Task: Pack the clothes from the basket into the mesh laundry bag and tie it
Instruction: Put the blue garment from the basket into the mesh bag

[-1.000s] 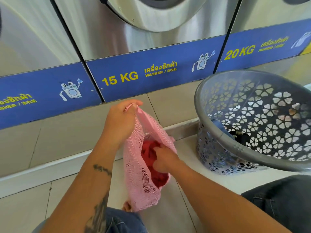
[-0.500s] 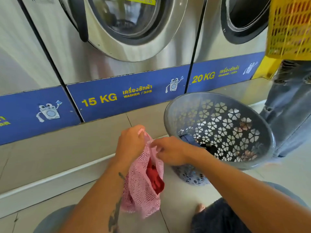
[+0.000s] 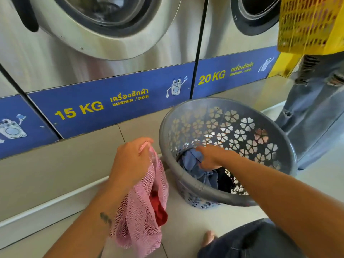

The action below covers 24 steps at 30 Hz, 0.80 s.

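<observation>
My left hand grips the top edge of the pink mesh laundry bag, which hangs down to the floor. A red garment shows inside the bag. To the right stands the round grey basket with flower-shaped holes. My right hand reaches down inside it, fingers curled onto a blue garment. A dark garment lies beside the blue one at the basket's bottom.
Steel washers marked 15 KG and 20 KG stand close ahead on a tiled step. Another person in light jeans stands at the right, carrying a yellow basket. My dark-clad knee is at the bottom right.
My right hand came out of the pink bag, leaving the red garment inside, and moved right into the grey basket onto the blue garment. My left hand kept hold of the bag.
</observation>
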Each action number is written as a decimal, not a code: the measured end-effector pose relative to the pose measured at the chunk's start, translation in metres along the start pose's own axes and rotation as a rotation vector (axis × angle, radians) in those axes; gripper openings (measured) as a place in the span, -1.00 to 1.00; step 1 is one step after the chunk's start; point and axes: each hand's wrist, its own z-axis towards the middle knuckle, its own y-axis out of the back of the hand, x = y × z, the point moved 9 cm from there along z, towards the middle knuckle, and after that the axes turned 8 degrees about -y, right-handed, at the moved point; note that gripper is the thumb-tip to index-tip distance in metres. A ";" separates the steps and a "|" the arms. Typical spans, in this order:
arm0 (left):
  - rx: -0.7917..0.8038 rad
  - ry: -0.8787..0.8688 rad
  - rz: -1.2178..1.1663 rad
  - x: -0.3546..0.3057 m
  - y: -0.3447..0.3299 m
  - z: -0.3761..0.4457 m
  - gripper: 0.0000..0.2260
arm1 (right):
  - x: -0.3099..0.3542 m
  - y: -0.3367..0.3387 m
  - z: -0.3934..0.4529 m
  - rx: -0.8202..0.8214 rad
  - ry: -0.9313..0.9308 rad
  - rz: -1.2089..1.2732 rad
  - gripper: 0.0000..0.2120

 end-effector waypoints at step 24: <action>0.318 0.189 0.165 0.080 -0.024 0.006 -0.71 | 0.043 -0.110 0.089 0.140 0.208 -0.493 -0.46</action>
